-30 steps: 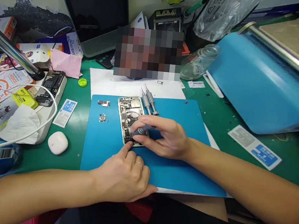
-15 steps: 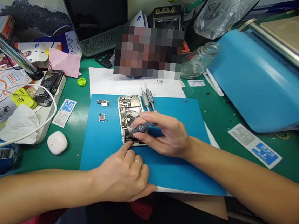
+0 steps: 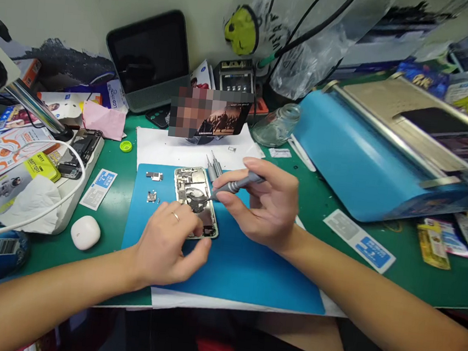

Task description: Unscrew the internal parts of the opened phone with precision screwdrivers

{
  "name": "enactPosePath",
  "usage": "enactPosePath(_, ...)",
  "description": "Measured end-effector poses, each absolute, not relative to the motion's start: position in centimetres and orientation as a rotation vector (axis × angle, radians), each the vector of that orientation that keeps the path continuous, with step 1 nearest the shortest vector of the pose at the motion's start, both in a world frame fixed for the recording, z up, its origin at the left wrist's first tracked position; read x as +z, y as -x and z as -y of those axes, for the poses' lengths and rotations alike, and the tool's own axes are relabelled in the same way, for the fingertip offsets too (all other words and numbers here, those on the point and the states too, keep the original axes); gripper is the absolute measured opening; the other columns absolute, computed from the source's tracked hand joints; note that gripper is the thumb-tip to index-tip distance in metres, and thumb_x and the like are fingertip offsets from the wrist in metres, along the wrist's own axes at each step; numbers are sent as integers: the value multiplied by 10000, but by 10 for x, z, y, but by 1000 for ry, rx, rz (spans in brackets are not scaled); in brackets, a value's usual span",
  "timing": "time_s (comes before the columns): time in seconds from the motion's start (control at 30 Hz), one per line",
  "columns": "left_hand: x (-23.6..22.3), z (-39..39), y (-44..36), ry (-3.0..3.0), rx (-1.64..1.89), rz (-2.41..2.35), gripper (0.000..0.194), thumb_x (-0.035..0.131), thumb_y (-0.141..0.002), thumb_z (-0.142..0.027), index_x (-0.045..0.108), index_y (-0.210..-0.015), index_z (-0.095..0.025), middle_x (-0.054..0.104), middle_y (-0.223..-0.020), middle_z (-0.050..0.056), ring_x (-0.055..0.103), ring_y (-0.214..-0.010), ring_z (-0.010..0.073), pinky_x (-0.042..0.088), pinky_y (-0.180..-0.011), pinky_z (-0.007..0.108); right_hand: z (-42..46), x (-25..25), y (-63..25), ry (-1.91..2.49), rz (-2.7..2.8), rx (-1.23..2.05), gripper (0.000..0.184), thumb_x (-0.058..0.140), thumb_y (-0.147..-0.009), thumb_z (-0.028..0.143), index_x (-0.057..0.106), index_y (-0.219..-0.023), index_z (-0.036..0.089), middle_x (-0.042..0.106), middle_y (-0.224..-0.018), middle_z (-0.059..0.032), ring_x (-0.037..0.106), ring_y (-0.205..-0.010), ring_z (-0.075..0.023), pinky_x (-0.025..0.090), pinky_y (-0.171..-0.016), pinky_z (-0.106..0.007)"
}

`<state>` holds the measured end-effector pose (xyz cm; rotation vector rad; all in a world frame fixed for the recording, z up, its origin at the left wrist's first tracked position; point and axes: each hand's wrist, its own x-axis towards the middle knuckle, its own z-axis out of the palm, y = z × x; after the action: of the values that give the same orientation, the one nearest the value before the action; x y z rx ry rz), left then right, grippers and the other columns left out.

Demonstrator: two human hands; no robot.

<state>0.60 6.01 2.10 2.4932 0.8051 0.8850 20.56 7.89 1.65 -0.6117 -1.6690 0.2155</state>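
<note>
An opened smartphone (image 3: 208, 221) with its inner parts bare lies on a blue mat (image 3: 241, 270). My right hand (image 3: 264, 206) pinches a grey screwdriver (image 3: 237, 186) between thumb and fingers, tilted low, its tip over the middle of the phone. My left hand (image 3: 173, 244) is over the phone's lower left part, fingers loosely bent and thumb apart; some fingertips are hidden. Behind my right hand lie more grey screwdrivers (image 3: 214, 167), partly covered. Left of the phone are a small metal-and-black part (image 3: 154, 176) and another small metal part (image 3: 152, 196).
A second opened phone (image 3: 79, 152) lies on a white box at left, near a white cable and a white rounded case (image 3: 85, 232). At the back stand a dark-screened device (image 3: 150, 57), a propped screen (image 3: 227, 118) and a glass jar (image 3: 278, 125). A blue-covered machine (image 3: 343, 158) stands right.
My left hand has lifted its index finger off the phone's bottom edge and shifted left. My right hand has tipped the screwdriver flatter, towards the phone's middle. The view has also shifted.
</note>
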Motion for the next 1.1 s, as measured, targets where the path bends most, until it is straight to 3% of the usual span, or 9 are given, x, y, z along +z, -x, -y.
enactPosePath(0.2, 19, -64, -3, -2238, 874, -1000, 129, 562, -924, -265, 449, -974, -226, 545, -894, 15, 496, -828, 189, 384, -746, 339, -81, 35, -200, 505, 1721, 54, 760, 699, -845, 60, 395, -1520, 233, 733, -921, -28, 714, -735, -156, 646, -659, -305)
enactPosePath(0.43, 15, -73, -3, -2391, 740, -1090, 358, 554, -971, -288, 404, -1288, -217, 561, -1158, 83, 515, -1034, 248, 387, -858, 400, -89, 2, -207, 525, 1751, 25, 753, 633, -914, 112, 294, -1577, 227, 699, -855, -14, 680, -691, -140, 636, -627, -289)
enactPosePath(0.57, 16, -77, -6, -2451, 685, -1070, 283, 556, -991, -302, 483, -1254, -231, 586, -1187, 70, 531, -1057, 248, 364, -856, 397, -90, 1, -207, 532, 1663, 107, 714, 650, -913, 130, 345, -1551, 233, 688, -854, -7, 667, -678, -133, 628, -618, -278)
enactPosePath(0.73, 17, -78, -8, -2432, 686, -1071, 148, 554, -1018, -302, 588, -1152, -250, 625, -1082, 31, 541, -979, 218, 338, -806, 378, -87, 3, -207, 499, 1644, 120, 717, 681, -906, 127, 365, -1545, 199, 686, -865, -9, 630, -655, -112, 603, -624, -250)
enactPosePath(1.1, 14, -77, -6, -2425, 761, -980, 149, 582, -1025, -305, 711, -1069, -246, 675, -938, -3, 532, -868, 179, 315, -739, 357, -81, 2, -207, 483, 1709, 190, 798, 699, -857, 50, 335, -1557, 173, 687, -870, -33, 624, -670, -117, 596, -606, -245)
